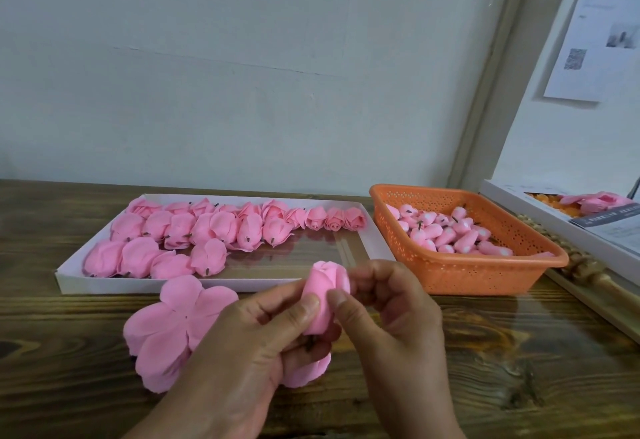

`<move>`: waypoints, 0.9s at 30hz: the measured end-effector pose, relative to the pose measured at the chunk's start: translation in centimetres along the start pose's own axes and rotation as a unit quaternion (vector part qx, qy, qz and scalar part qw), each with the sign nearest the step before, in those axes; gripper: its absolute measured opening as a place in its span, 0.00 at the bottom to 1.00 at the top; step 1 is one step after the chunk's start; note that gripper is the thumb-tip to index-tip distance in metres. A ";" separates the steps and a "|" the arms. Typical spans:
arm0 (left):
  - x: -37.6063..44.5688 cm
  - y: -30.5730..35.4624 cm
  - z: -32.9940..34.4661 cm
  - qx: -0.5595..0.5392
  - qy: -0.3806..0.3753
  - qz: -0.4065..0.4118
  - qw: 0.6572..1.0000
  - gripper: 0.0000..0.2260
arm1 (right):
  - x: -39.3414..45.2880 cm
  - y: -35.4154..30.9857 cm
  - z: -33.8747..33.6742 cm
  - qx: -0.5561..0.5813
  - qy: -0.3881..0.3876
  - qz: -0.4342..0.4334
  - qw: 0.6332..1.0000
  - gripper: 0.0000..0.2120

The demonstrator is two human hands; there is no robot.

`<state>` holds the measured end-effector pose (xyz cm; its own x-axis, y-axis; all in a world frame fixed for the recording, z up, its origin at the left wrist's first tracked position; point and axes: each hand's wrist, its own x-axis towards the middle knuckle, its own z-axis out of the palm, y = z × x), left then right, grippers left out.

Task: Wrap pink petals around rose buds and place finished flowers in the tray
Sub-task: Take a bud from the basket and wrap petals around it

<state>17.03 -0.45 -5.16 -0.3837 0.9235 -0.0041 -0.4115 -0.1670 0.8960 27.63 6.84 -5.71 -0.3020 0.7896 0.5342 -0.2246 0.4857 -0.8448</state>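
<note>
A pink rose bud (323, 286) with a petal wrapped partly round it stands upright between both hands. My left hand (249, 348) grips its lower part, thumb pressed on the petal, and under that hand a flat sheet of pink petals (166, 327) spreads out to the left. My right hand (388, 314) pinches the bud's right side with thumb and fingers. Behind them lies a shallow white tray (311, 281) holding several finished pink flowers (207, 230) in its left and back parts.
An orange perforated basket (467, 275) with several bare pink buds stands to the right of the tray. A white box (568, 227) with orange and pink pieces lies at the far right beside a gilt frame edge (588, 270). The wooden table (519, 369) meets a wall behind.
</note>
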 end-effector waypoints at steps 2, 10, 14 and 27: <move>-0.1 0.1 -0.1 0.004 0.000 0.001 1.000 0.15 | 0.2 -0.1 -0.1 0.065 -0.026 0.062 0.996 0.09; -0.1 0.0 -0.1 0.024 -0.007 0.015 1.000 0.15 | 0.3 -0.5 -0.5 0.072 -0.051 0.093 0.992 0.08; -0.1 -0.2 0.1 0.036 0.000 0.039 0.999 0.14 | -0.3 -1.4 0.2 -0.093 0.008 -0.045 0.995 0.08; 0.0 -1.3 -0.3 0.074 0.016 0.121 0.990 0.15 | 0.5 -2.0 -0.4 -0.044 -0.115 0.029 0.992 0.08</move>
<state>17.27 -0.31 -6.46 -0.4835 0.8506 0.2065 -0.1799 -0.3274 0.9276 28.35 6.40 -3.75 -0.5186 0.7153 0.4684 -0.1219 0.4804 -0.8685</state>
